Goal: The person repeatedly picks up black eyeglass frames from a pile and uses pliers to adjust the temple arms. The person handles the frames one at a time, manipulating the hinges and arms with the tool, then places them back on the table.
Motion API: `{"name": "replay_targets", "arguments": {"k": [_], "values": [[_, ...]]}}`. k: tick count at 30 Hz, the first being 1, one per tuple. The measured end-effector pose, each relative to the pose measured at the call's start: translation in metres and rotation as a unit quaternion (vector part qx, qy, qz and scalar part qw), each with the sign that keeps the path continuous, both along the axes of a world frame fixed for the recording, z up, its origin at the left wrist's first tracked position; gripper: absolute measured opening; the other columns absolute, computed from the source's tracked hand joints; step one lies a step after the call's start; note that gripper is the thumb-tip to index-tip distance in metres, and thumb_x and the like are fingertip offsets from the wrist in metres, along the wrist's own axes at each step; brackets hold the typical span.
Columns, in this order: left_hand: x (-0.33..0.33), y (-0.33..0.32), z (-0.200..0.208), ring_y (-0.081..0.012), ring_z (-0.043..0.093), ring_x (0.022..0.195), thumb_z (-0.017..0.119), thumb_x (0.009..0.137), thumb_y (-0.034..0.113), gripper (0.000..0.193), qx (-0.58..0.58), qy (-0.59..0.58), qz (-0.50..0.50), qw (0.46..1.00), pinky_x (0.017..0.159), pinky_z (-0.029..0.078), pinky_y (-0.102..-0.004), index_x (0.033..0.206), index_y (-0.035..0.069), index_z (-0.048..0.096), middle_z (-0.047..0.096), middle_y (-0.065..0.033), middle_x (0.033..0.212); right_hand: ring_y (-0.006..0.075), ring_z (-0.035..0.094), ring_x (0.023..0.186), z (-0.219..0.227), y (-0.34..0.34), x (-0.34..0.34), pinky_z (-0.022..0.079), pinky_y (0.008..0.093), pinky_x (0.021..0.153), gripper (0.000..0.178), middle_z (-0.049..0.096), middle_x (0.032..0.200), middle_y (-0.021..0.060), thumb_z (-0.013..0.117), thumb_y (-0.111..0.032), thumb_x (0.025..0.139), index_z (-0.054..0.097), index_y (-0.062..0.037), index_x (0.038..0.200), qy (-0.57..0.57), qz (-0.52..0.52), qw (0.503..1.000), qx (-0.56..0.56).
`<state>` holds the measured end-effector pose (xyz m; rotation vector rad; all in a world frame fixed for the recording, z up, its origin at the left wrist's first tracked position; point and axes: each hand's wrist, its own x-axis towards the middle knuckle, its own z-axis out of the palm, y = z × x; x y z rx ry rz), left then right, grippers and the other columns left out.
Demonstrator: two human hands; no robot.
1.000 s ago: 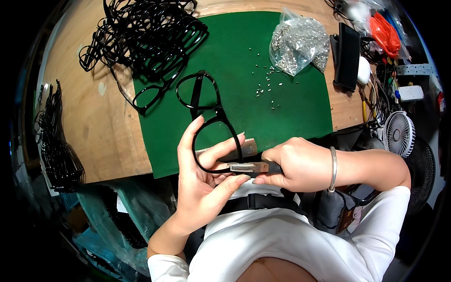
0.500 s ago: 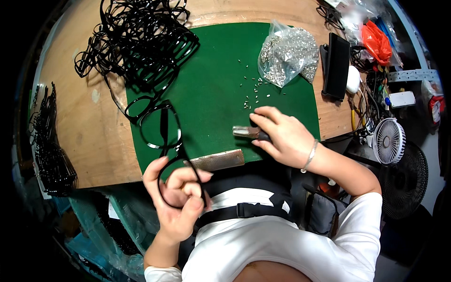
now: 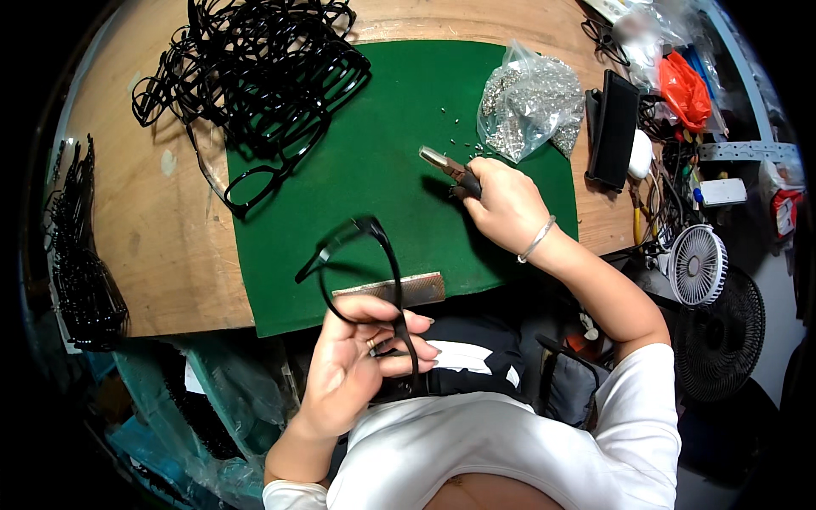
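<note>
A black eyeglass frame (image 3: 393, 255) is gripped in my left hand (image 3: 348, 361), raised over the near edge of the green mat (image 3: 340, 178). One temple arm stretches out toward the left. My right hand (image 3: 508, 204) is closed around the dark handles of a pair of pliers (image 3: 446, 164), whose metal jaws point to the far left above the mat. Several tiny silvery metal parts (image 3: 455, 143) lie just beyond the pliers, partly hidden by my right hand. Behind them rests a transparent plastic bag (image 3: 527, 98) full of the same parts.
A tangled heap of black eyeglass frames (image 3: 255, 85) covers the far left. A bundle of thin black temple arms (image 3: 85, 263) lies at the left edge. Near the front edge is a rough metal strip (image 3: 408, 289). A black phone-like device (image 3: 614, 127) and a small fan (image 3: 699, 265) stand right.
My left hand has moved right and turned the eyeglass frame away from the heap. My right hand has carried the pliers farther from me, close to the scattered metal parts.
</note>
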<state>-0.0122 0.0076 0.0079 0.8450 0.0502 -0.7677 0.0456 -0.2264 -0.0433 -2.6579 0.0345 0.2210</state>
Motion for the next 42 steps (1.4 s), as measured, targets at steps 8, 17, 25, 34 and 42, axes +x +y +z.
{"name": "replay_targets", "arguments": {"k": [8, 17, 25, 34, 42], "values": [[-0.009, -0.006, -0.006, -0.0138, 0.057, 0.075, 0.04, 0.091, 0.02, 0.021, 0.107, -0.083, -0.021, 0.991, 0.069, 0.044, -0.0244, 0.091, -0.001, 0.044, 0.055, -0.0135, 0.092, 0.0348, 0.055, 0.074, -0.001, -0.005, 0.002, 0.045, 0.0412, 0.067, 0.017, 0.053, 0.079, 0.0168, 0.058, -0.006, 0.069, 0.051, 0.0004, 0.082, -0.045, 0.035, 0.998, -0.004], [-0.012, -0.018, -0.005, -0.0146, 0.059, 0.08, 0.044, 0.084, -0.003, 0.046, 0.134, -0.09, -0.013, 0.987, 0.071, 0.046, -0.0229, 0.126, -0.004, 0.025, 0.052, -0.0181, 0.106, 0.0335, 0.055, 0.072, 0.003, 0.003, 0.005, 0.045, 0.0408, 0.065, 0.013, 0.053, 0.075, 0.016, 0.058, -0.006, 0.069, 0.052, 0.0008, 0.079, -0.048, 0.061, 0.996, -0.05], [-0.018, -0.041, -0.01, -0.0202, 0.059, 0.082, 0.045, 0.08, -0.011, 0.052, 0.155, -0.201, 0.072, 0.965, 0.071, 0.049, -0.0271, 0.126, -0.001, 0.023, 0.049, -0.0197, 0.109, 0.0161, 0.056, 0.064, 0.059, 0.051, -0.049, 0.045, 0.0268, 0.059, 0.013, 0.053, 0.072, 0.0092, 0.06, -0.008, 0.077, 0.052, 0.0006, 0.084, -0.007, -0.053, 0.903, 0.427], [-0.014, -0.038, 0.002, -0.0172, 0.059, 0.08, 0.044, 0.078, -0.013, 0.052, 0.164, -0.131, 0.022, 0.977, 0.07, 0.049, -0.026, 0.125, 0.0, 0.025, 0.049, -0.018, 0.107, 0.0035, 0.047, 0.054, 0.065, 0.056, -0.043, 0.037, 0.0169, 0.04, 0.017, 0.051, 0.067, 0.0007, 0.055, -0.018, 0.085, 0.046, -0.0037, 0.086, 0.242, -0.215, 0.664, 0.674], [0.004, -0.012, 0.025, -0.0138, 0.059, 0.075, 0.047, 0.081, -0.008, 0.052, 0.034, 0.03, -0.059, 0.997, 0.069, 0.05, -0.0251, 0.126, 0.001, 0.024, 0.049, -0.0167, 0.108, 0.0055, 0.046, 0.059, 0.08, 0.044, -0.039, 0.039, 0.0195, 0.056, 0.024, 0.05, 0.072, -0.0004, 0.058, -0.027, 0.083, 0.049, -0.0047, 0.089, 0.335, -0.134, 0.661, 0.659]]}}
